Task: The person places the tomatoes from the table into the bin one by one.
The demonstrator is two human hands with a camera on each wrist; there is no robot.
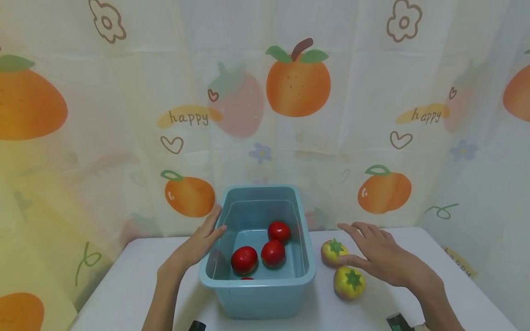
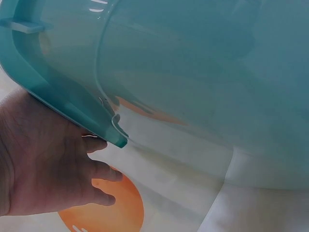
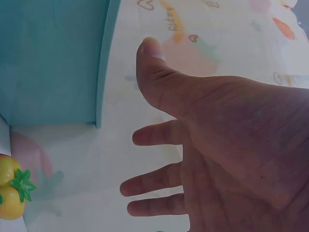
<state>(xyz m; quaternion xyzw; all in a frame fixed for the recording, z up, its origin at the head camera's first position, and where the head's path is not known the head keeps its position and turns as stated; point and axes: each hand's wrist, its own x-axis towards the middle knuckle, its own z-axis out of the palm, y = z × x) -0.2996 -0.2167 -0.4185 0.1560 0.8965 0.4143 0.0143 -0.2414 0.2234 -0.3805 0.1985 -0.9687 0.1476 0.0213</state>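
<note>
A light blue plastic bin (image 1: 265,299) stands on the white table, with several round, glossy red fruits (image 1: 244,260) inside; its front wall mostly hides one. My left hand (image 1: 200,241) rests at the bin's left rim, thumb over the edge and straight fingers along the outside. In the left wrist view, the fingers (image 2: 104,170) extend beside the rim, holding nothing. To the bin's right sit two yellow fruits with green star-shaped leaf caps, one farther back (image 1: 331,253) and one in front (image 1: 349,283). My right hand (image 1: 378,255) is held beside them, fingers spread and palm bare.
Behind the table (image 1: 132,276) hangs a pale curtain (image 1: 352,92) printed with oranges, strawberries and "happy". The bin's far end stands close to it. Dark device ends (image 1: 399,322) show below the wrists at the bottom edge.
</note>
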